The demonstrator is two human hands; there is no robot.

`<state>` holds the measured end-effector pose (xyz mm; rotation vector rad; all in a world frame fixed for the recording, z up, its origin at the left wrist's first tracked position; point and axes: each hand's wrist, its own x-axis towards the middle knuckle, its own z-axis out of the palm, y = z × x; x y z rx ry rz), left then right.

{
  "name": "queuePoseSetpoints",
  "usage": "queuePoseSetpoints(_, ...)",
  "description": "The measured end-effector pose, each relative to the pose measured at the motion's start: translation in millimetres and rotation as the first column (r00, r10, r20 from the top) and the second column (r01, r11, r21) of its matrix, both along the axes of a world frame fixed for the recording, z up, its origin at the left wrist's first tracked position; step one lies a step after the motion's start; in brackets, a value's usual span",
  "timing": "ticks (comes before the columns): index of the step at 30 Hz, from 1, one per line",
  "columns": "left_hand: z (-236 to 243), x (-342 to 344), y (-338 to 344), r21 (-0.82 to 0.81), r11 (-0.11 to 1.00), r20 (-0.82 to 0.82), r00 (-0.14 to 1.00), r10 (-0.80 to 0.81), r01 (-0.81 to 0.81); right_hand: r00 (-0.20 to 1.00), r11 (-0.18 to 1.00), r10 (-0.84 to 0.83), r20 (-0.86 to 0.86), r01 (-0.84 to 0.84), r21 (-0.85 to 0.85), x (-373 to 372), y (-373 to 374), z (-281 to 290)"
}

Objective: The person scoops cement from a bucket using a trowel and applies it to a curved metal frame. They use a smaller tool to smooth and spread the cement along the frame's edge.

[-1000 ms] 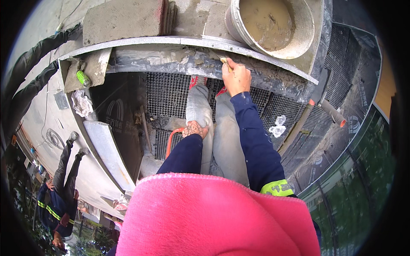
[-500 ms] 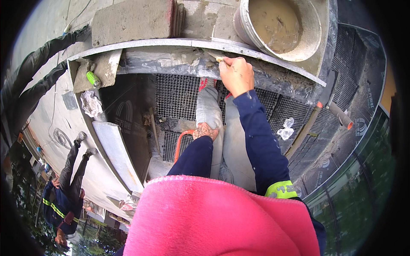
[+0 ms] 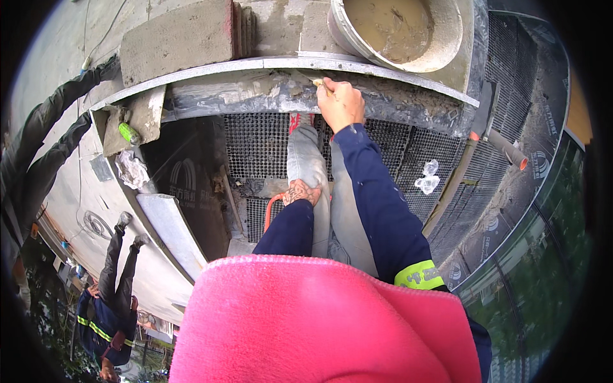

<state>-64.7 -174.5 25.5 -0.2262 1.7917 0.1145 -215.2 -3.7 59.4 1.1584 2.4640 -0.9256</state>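
Note:
My right hand (image 3: 341, 102) is closed around the pale handle of a small trowel (image 3: 317, 82). Its blade, partly hard to make out, lies against the mortar-smeared band (image 3: 268, 89) just under a thin grey stone edging (image 3: 281, 62). Across my bent left knee rests my left hand (image 3: 301, 191), smudged, its fingers laid over the grey trousers and holding nothing visible. Above and right of my right hand stands a white bucket (image 3: 450, 45) with murky brown water. Beyond the edging, stacked stone slabs (image 3: 179, 41) lie on the left.
A green-handled tool (image 3: 129, 133) sits on a mortar-stained board (image 3: 150, 118) at left. Below it are crumpled plastic (image 3: 131, 169) and a pale slab (image 3: 172, 223). Black dimpled sheet (image 3: 255, 147) lines the pit. An orange-ended pipe (image 3: 509, 152) projects at right. Other people stand at left.
The whole view has shifted slightly, so the edging and bucket sit further left. My right hand keeps the trowel at the mortar band; my left hand stays on the knee.

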Motion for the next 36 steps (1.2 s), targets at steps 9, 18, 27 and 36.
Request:
queuePoseSetpoints(9, 3, -5, 5, -0.024, 0.999, 0.01, 1.0, -0.026, 0.026, 0.998, 0.995, 0.059, 0.016, -0.06, 0.083, 33, 16, 5)
queuePoseSetpoints(18, 8, -6, 7, -0.044, 0.998, 0.028, 0.998, -0.05, 0.051, 0.996, 0.995, -0.089, 0.025, 0.088, 0.048, 41, 62, 13)
queuePoseSetpoints(27, 17, -18, 17, -0.083, 0.993, 0.073, 0.995, -0.074, 0.08, 0.993, 0.993, -0.107, 0.057, 0.103, 0.061, 55, 74, 25)
queuePoseSetpoints(36, 4, -13, 16, -0.1, 0.985, -0.021, 0.989, -0.146, 0.143, 0.998, 0.998, -0.021, 0.064, 0.017, 0.066, 73, 94, 53)
